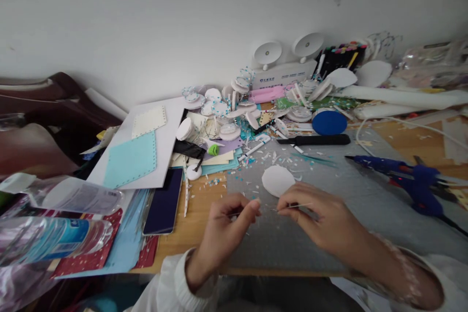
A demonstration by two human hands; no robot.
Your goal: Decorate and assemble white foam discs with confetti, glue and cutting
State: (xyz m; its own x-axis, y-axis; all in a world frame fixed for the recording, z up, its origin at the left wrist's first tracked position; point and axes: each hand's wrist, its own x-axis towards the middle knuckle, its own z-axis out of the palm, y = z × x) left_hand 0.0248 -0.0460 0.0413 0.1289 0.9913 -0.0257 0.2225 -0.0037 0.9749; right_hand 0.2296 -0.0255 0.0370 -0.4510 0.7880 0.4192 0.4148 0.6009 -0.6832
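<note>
Above the grey cutting mat point(263, 246), my left hand point(232, 222) is closed, thumb pressed against the fingers. A thin pale strand pokes out beside its palm; whether it is wire or thread I cannot make out. Across a small gap, my right hand point(321, 214) pinches a thin, pale, wire-like strand point(305, 204) that sticks out to the right past the fingers. Just beyond the right fingertips a white paper disc point(278, 180) lies flat on the mat. Blue and white paper scraps are scattered behind it.
A blue glue gun point(420, 180) lies at right with a red light on. A black utility knife point(314, 140) and blue disc point(329, 122) lie behind the mat's middle. White discs with beaded wire point(223, 107) pile up by the wall. Bottles point(58, 236) and a dark phone point(163, 202) are left.
</note>
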